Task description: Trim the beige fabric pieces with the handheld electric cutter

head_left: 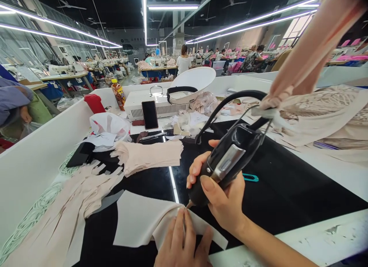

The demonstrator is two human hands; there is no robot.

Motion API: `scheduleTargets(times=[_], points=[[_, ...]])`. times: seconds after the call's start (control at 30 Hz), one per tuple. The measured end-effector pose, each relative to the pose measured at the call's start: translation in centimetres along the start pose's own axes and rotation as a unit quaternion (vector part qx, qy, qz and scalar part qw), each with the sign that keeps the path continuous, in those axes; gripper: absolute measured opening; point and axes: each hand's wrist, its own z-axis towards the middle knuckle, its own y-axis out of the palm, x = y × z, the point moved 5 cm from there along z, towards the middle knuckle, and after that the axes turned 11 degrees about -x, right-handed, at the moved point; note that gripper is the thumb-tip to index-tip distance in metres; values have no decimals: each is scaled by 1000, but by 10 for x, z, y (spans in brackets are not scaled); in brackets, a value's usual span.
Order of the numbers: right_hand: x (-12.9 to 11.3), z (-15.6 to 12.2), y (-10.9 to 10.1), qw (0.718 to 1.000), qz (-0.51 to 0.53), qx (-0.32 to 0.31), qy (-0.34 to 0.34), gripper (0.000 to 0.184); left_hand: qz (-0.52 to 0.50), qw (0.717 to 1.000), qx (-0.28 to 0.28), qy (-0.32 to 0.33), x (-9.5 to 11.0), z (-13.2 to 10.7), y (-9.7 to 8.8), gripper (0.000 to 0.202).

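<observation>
My right hand [227, 205] is wrapped around a black handheld power tool [227, 159] with a silver lever, my thumb along its side. The tool tilts down to the left, and its narrow tip meets the edge of a pale fabric piece [135, 221]. A black cord [230, 95] curves from its upper end, which hangs by wire from a twisted beige cloth strip [304, 56]. My left hand [181, 240] rests on the fabric with fingers stretched out, fingertips right beside the tip. Part of the fabric is folded over and hidden under this hand.
A stack of beige fabric pieces [155, 154] lies behind the work, with long strips [66, 209] at left. A teal thread snipper [250, 177] is right of the tool. A phone [150, 114] leans against a white box [138, 102]. White walls [43, 159] edge the black tabletop.
</observation>
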Motion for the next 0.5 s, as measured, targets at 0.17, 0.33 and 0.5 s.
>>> scheduleTargets(times=[0.17, 0.33, 0.5], points=[[4, -1, 3, 1000, 6, -7, -7, 44, 0, 1000, -17, 14, -3, 2, -7, 49], [5, 0, 4, 999, -34, 6, -3, 43, 4, 999, -32, 16, -1, 1, -1, 47], [0, 6, 0, 999, -34, 10, 6, 50, -74, 993, -67, 60, -20, 9, -19, 46]])
